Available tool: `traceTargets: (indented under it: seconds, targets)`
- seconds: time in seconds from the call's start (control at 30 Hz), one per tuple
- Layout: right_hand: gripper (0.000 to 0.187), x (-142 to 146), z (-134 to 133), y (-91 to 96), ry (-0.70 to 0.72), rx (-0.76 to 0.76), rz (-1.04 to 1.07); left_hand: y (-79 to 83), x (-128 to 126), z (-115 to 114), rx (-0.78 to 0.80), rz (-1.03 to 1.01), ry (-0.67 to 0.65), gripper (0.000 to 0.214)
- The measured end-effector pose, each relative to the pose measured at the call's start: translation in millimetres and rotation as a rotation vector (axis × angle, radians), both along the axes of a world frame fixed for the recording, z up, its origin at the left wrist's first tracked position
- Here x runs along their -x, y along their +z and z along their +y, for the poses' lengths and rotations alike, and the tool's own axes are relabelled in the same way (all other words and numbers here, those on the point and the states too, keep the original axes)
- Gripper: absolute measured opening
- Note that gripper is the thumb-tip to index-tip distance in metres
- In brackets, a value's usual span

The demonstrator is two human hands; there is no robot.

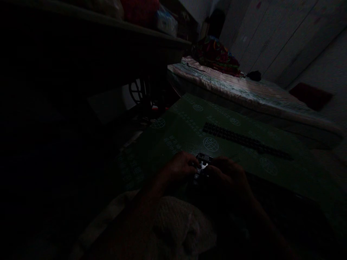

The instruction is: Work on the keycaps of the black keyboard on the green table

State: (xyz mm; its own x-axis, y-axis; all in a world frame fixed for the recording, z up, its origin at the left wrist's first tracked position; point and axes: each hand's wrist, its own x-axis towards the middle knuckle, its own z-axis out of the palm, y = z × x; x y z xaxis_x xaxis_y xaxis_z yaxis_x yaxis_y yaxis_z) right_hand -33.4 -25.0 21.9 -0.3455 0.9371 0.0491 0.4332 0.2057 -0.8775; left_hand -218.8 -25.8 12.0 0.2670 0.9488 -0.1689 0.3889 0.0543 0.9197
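The scene is very dark. My left hand [180, 168] and my right hand [226, 175] meet over the near edge of a green printed sheet [187, 126]. Both are closed around a small black and silver part [202, 164] held between their fingertips. On the sheet just beyond my hands lies a long row of small black pieces [244, 140], running from the middle toward the right. A pale towel-like cloth [173, 227] lies below my wrists, on my lap.
A low mattress with a light cover [244, 90] runs along the back, with a colourful bundle of cloth [217, 54] at its far end and a dark red cushion [310, 95] to the right. A dark table with a sewing-machine wheel [137, 90] stands at left.
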Motion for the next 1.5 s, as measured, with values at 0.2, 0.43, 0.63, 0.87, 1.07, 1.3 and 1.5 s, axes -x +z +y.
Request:
traceTargets:
  seconds: [0.2,0.43,0.63,0.87,1.07,1.3,1.5]
  targets:
    - [0.022,-2.1,2.5,-3.8,0.085,-0.106,-0.075,0.8,-1.0,0.7,0.017,0.028,-0.008,0.018]
    - [0.019,2.6,5.8,-7.1,0.097,-0.200,-0.120,1.1,-1.5,-0.4,0.008,0.046,-0.020,0.018]
    - [0.022,4.9,10.3,-12.8,0.165,-0.267,-0.146,2.4,-1.2,-0.5,-0.009,0.078,-0.049,0.022]
    - [0.021,9.1,14.5,-21.5,0.151,-0.311,-0.154,2.9,-4.0,-0.7,-0.058,0.173,-0.020,0.031]
    - [0.026,10.0,14.6,-32.9,0.044,-0.172,0.026,0.2,-1.9,1.6,-0.057,0.205,-0.089,0.026]
    - [0.024,10.6,14.1,-40.3,0.000,-0.061,0.171,-1.8,-0.5,2.2,-0.119,0.276,-0.083,0.019]
    - [0.025,9.3,12.8,-39.4,-0.011,0.019,0.241,1.0,-0.9,1.2,-0.109,0.258,-0.077,0.017]
